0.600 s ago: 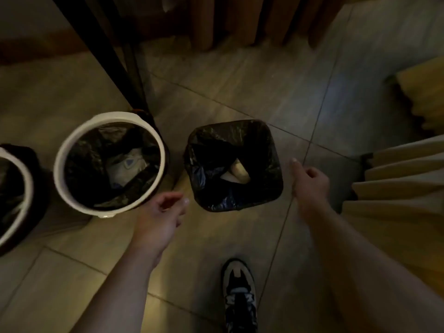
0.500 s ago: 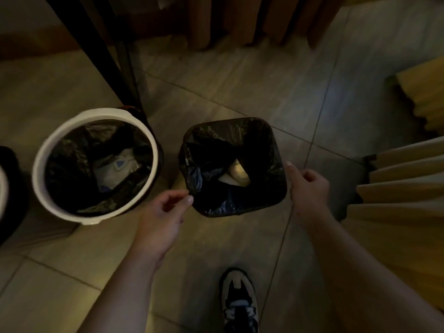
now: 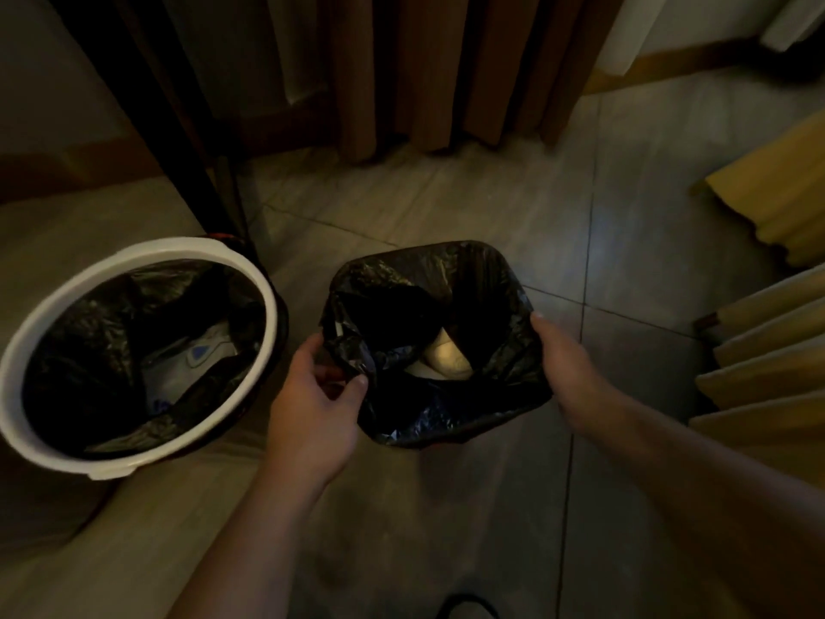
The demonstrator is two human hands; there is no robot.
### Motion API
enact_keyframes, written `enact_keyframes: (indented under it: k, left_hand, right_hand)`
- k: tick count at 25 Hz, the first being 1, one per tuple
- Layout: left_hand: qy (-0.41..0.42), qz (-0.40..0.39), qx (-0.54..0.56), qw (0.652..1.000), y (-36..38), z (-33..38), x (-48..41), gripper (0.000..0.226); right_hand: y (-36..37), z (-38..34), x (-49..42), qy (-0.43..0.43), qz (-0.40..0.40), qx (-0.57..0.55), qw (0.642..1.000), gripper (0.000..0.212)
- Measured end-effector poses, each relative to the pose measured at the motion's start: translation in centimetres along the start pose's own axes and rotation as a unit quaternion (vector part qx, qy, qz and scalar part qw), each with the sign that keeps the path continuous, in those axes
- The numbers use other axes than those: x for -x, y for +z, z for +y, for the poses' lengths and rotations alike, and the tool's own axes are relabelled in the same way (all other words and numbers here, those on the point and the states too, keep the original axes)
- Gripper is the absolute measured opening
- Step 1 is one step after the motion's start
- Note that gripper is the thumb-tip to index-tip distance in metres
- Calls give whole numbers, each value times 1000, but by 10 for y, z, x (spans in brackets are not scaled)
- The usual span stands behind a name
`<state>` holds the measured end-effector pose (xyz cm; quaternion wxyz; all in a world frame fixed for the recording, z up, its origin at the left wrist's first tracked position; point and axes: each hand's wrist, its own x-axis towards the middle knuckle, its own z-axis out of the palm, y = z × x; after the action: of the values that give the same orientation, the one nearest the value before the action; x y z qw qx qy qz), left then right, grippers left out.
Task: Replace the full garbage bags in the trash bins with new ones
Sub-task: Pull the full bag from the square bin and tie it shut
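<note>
A square bin lined with a black garbage bag (image 3: 451, 408) stands on the tiled floor in the middle; pale crumpled waste (image 3: 446, 357) lies inside. My left hand (image 3: 317, 395) grips the bag's bunched left edge, thumb and fingers curled round the plastic. My right hand (image 3: 564, 368) lies against the bag's right edge; its fingertips are hidden behind the plastic. To the left stands a round bin with a white rim (image 3: 40, 337), lined with a black bag holding a white wrapper (image 3: 192, 368).
Dark furniture legs (image 3: 178, 140) rise behind the round bin. Brown curtains (image 3: 424, 69) hang at the back. Yellow-beige bedding folds (image 3: 768, 364) fill the right side. A shoe tip (image 3: 466, 607) shows at the bottom edge.
Both hands have moved in from beside the square bin to its bag edges; the left now holds the bunched rim. The view has shifted closer, dropping the third bin at the far left.
</note>
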<state>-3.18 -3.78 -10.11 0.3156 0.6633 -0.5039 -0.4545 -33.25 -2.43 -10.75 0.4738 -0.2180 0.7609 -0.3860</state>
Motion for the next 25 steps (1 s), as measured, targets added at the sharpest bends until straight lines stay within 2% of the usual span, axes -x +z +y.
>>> enact_keyframes:
  k: [2, 4, 6, 8, 13, 16, 19, 22, 25]
  left_hand:
    - [-8, 8, 7, 1000, -1, 2, 4, 37]
    - [-78, -15, 109, 991, 1, 4, 7, 20]
    - [-159, -48, 224, 960, 1, 6, 11, 17]
    - [-198, -60, 285, 936, 4, 3, 14, 16]
    - [-206, -41, 313, 926, 9, 4, 15, 33]
    - [-225, -66, 328, 915, 4, 7, 17, 48]
    - [-258, -107, 342, 897, -1, 6, 21, 39]
    - [-252, -110, 325, 905, -3, -1, 22, 30]
    - [-265, -122, 310, 905, -6, 1, 22, 31]
  right_hand:
    - [-6, -12, 6, 20, -70, 3, 997, 54]
    - [-14, -26, 9, 27, -85, 35, 995, 57]
    - [-17, -34, 9, 33, -80, 42, 995, 58]
    - [-17, -32, 7, 25, -70, 16, 997, 46]
    - [-22, 1, 1, 49, -87, -101, 990, 30]
    - [-25, 13, 5, 58, -102, -138, 983, 29]
    - [-29, 21, 5, 66, -106, -148, 981, 27]
    - [-31, 24, 2, 53, -102, -164, 980, 35]
    - [-25, 31, 1, 13, -71, -140, 988, 32]
